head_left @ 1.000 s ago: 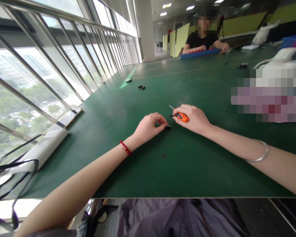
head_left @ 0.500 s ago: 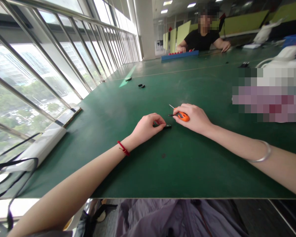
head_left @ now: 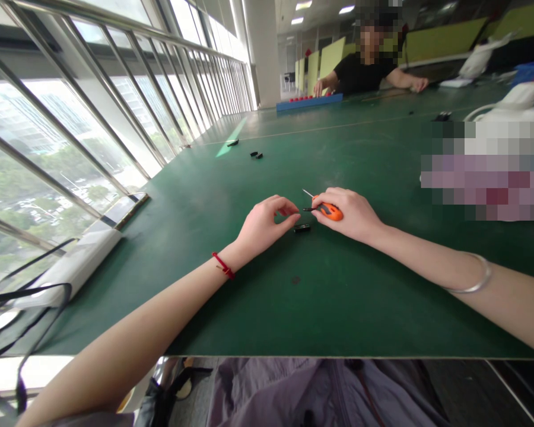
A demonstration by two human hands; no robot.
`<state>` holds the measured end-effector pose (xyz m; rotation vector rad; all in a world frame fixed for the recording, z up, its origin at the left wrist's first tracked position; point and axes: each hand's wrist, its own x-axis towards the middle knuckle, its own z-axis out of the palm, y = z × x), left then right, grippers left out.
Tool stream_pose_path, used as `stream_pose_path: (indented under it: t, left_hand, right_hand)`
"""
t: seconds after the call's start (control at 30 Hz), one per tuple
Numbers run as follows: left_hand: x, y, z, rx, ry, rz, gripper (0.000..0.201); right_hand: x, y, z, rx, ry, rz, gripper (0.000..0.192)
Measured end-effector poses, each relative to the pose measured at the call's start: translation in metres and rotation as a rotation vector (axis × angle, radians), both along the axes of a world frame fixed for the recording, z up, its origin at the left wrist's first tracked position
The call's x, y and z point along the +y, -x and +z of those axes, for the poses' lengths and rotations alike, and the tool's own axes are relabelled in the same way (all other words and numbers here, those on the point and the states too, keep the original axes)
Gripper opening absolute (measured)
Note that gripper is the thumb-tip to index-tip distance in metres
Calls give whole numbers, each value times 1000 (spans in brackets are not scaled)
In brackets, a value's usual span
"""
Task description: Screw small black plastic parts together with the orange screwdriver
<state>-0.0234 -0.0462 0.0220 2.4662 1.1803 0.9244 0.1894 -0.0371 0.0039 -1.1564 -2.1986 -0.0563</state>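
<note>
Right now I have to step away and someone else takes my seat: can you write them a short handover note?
Left hand: raised a little off the green table, thumb and forefinger pinched; whether it holds something tiny cannot be told.
Right hand: shut on the orange-handled screwdriver, tip pointing left toward the left fingers.
Small black part: lying on the table between the two hands, touched by neither.
More small black parts lie farther back; a white power strip sits at the left edge.
Done: tool in hand, part laid down. Left: the screwdriver is not yet on the part.
</note>
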Motion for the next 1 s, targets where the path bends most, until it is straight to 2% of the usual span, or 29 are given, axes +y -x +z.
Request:
stream_pose_path:
  t: [0.17, 0.27, 0.4, 0.5, 0.6, 0.73, 0.83, 1.0]
  left_hand:
    - [0, -5, 2, 182, -217, 8, 20]
    - [-1, -7, 0, 276, -283, -2, 20]
    - [-1, -7, 0, 303, -310, 15, 17]
    - [-4, -7, 5, 284, -284, 53, 14]
    - [-12, -7, 10, 205, -176, 87, 11]
    - [-22, -11, 9, 187, -10, 31, 9]
    - [-25, -13, 3, 248, 3, -3, 10]
    - [-23, -15, -2, 285, 8, -21, 15]
  right_hand:
    - [-4, 3, 2, -69, -94, 46, 12]
    - [-7, 5, 4, -142, -160, 66, 15]
    - [-11, 8, 7, -202, -204, 88, 17]
    - [-11, 7, 8, -181, -207, 99, 18]
    - [-8, 4, 8, -111, -199, 70, 19]
    - [-1, -3, 5, -10, -119, -11, 16]
    - [3, -5, 4, 11, -77, -57, 15]
    - [5, -6, 2, -48, -17, -59, 16]
